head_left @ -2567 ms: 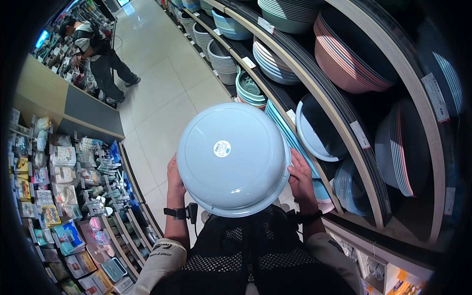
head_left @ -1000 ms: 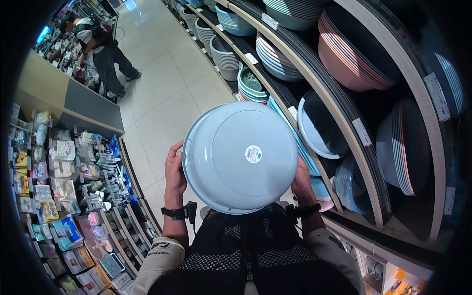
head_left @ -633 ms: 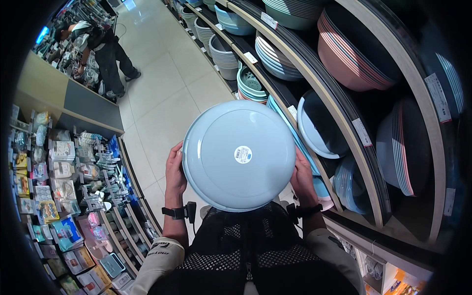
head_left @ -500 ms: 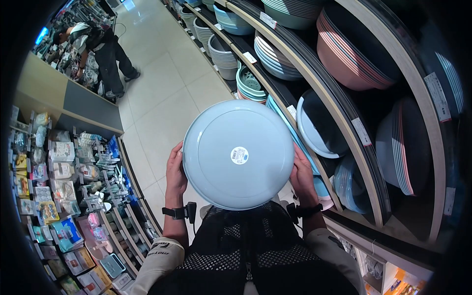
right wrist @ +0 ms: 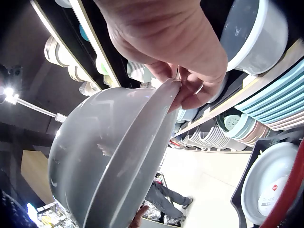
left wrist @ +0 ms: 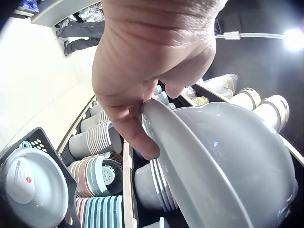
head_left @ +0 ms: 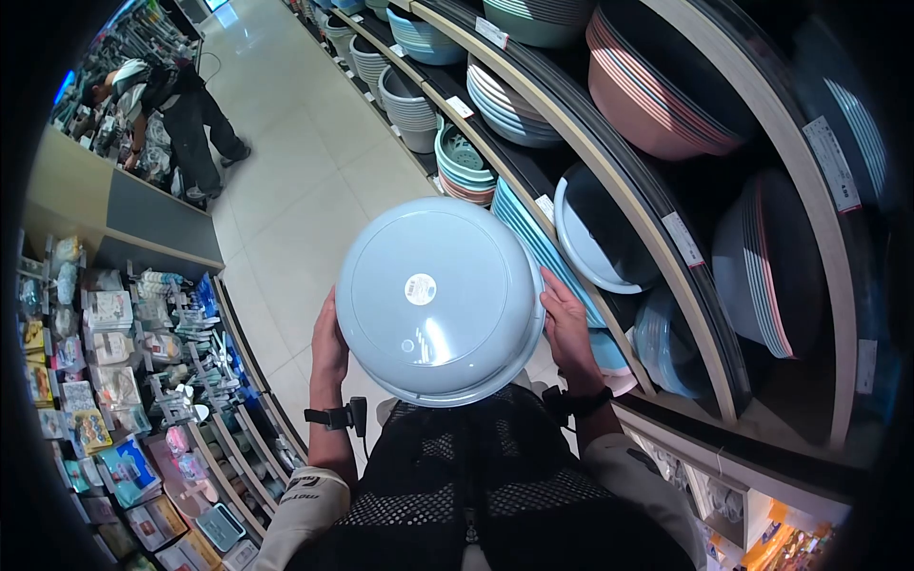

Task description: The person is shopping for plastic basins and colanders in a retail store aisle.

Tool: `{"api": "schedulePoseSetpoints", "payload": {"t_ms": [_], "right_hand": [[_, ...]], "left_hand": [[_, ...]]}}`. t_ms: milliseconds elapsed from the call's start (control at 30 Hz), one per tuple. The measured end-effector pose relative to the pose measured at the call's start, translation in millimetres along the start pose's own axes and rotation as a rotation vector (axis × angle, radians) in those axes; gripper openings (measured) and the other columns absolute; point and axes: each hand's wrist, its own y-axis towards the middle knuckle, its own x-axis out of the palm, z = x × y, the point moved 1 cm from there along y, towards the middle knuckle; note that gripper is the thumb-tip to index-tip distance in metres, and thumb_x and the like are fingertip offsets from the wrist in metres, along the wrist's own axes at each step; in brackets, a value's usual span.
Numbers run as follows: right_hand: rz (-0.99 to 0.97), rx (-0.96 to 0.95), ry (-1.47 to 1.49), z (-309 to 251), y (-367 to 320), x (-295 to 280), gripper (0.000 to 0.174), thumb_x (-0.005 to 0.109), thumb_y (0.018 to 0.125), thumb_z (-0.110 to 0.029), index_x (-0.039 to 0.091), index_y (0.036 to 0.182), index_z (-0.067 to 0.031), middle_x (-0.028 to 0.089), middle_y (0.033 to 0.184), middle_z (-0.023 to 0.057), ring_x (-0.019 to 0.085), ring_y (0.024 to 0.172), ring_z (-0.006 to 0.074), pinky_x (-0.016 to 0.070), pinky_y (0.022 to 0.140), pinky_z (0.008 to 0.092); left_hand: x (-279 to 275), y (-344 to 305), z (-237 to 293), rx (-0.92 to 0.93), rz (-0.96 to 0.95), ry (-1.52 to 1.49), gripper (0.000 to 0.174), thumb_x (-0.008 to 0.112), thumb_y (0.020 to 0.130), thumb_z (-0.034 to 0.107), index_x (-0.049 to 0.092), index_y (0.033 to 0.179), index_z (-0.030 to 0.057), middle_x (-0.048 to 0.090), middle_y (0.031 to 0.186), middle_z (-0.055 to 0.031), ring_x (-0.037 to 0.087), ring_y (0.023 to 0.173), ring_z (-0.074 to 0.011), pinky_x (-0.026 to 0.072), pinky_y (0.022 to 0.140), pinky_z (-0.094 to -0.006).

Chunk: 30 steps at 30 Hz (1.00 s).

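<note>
A light grey-blue plastic washbasin (head_left: 447, 328) is held upside down in front of the body, its base facing the head camera. On the base is a round white sticker (head_left: 420, 288). My left hand (head_left: 329, 344) grips the rim at the left; in the left wrist view, its fingers (left wrist: 137, 137) lie along the rim. At the opposite side my right hand (head_left: 568, 328) pinches the rim between thumb and fingers, as the right wrist view shows with the basin (right wrist: 104, 137) hanging below. The inside of the basin is hidden from the head view.
Shelves at the right carry stacked pink basins (head_left: 647, 90), grey buckets (head_left: 407, 109) and blue trays (head_left: 543, 252). A dark basket (left wrist: 42, 137) holding another basin (left wrist: 52, 190) stands below. A person (head_left: 186, 119) bends over goods at upper left.
The washbasin has rocked between my hands: its base leaned right one second ago and now leans left, showing the side wall and rim at the right. The other person has bent lower.
</note>
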Motion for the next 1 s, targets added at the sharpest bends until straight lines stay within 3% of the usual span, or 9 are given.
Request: {"api": "schedulePoseSetpoints", "payload": {"t_ms": [167,367,500,567,700,767,833,900,1000], "right_hand": [[0.045,0.074,-0.123,11,1,-9,0.039,0.054,0.102,-0.008,0.054,0.139,0.0041,0.070,0.116,0.0102,0.067,0.095,0.0109,0.0558,0.086,0.0269],[0.078,0.068,-0.381,12,5,-14,0.037,0.057,0.101,-0.013,0.060,0.135,0.0022,0.071,0.109,0.0088,0.068,0.090,0.0121,0.0554,0.083,0.0272],[0.050,0.051,-0.446,13,11,-16,0.039,0.052,0.105,-0.023,0.060,0.135,0.0014,0.071,0.109,0.0100,0.069,0.091,0.0148,0.0555,0.085,0.0291],[0.048,0.153,-0.426,8,13,-10,0.052,0.043,0.107,-0.038,0.056,0.138,0.0017,0.068,0.118,0.0190,0.070,0.097,0.0204,0.0555,0.086,0.0317],[0.080,0.262,-0.498,18,21,-18,0.067,0.035,0.106,-0.054,0.044,0.148,-0.0020,0.053,0.136,0.0352,0.070,0.105,0.0306,0.0553,0.088,0.0349],[0.095,0.287,-0.520,20,23,-18,0.071,0.035,0.106,-0.055,0.041,0.147,0.0030,0.054,0.136,0.0339,0.069,0.107,0.0288,0.0557,0.088,0.0339],[0.108,0.311,-0.541,22,26,-19,0.075,0.035,0.106,-0.056,0.039,0.146,0.0080,0.055,0.136,0.0325,0.069,0.108,0.0271,0.0561,0.087,0.0329],[0.135,0.303,-0.580,25,29,-19,0.072,0.035,0.106,-0.057,0.039,0.148,0.0023,0.058,0.132,0.0250,0.069,0.102,0.0239,0.0559,0.083,0.0307],[0.076,0.245,-0.723,28,35,-24,0.070,0.043,0.104,-0.053,0.031,0.157,-0.0086,0.059,0.133,0.0279,0.070,0.105,0.0299,0.0559,0.087,0.0367]], "left_hand": [[-12,3,-7,0.025,-0.001,0.069,0.054,0.032,0.110,0.036,0.047,0.145,-0.0028,0.055,0.143,-0.0149,0.050,0.134,-0.0233,0.0384,0.113,-0.0364],[-19,1,-5,-0.017,0.001,0.117,0.053,0.034,0.110,0.038,0.054,0.138,-0.0026,0.062,0.132,-0.0131,0.058,0.121,-0.0198,0.0428,0.107,-0.0346],[-11,-5,6,-0.011,-0.017,0.214,0.060,0.032,0.109,0.046,0.055,0.139,-0.0018,0.065,0.126,-0.0129,0.064,0.109,-0.0200,0.0541,0.092,-0.0363],[-6,-7,12,-0.073,-0.048,0.302,0.065,0.033,0.107,0.051,0.055,0.139,-0.0005,0.070,0.109,-0.0122,0.069,0.091,-0.0183,0.0586,0.070,-0.0347],[-17,2,2,-0.123,-0.051,0.332,0.064,0.034,0.106,0.054,0.063,0.123,-0.0005,0.070,0.088,-0.0116,0.068,0.075,-0.0172,0.0568,0.057,-0.0319],[-23,5,-3,-0.133,-0.064,0.397,0.060,0.034,0.106,0.055,0.063,0.100,0.0022,0.068,0.075,-0.0096,0.067,0.066,-0.0171,0.0563,0.056,-0.0315],[-23,5,-3,-0.130,-0.085,0.417,0.059,0.034,0.106,0.055,0.060,0.093,0.0041,0.066,0.073,-0.0090,0.066,0.065,-0.0169,0.0560,0.056,-0.0311],[-25,4,-5,-0.127,-0.107,0.439,0.058,0.035,0.106,0.055,0.057,0.086,0.0061,0.065,0.071,-0.0083,0.066,0.064,-0.0168,0.0558,0.055,-0.0307],[-25,4,-12,-0.137,-0.125,0.411,0.049,0.050,0.104,0.048,0.062,0.087,0.0032,0.062,0.066,-0.0055,0.063,0.060,-0.0136,0.0529,0.053,-0.0282]]}}
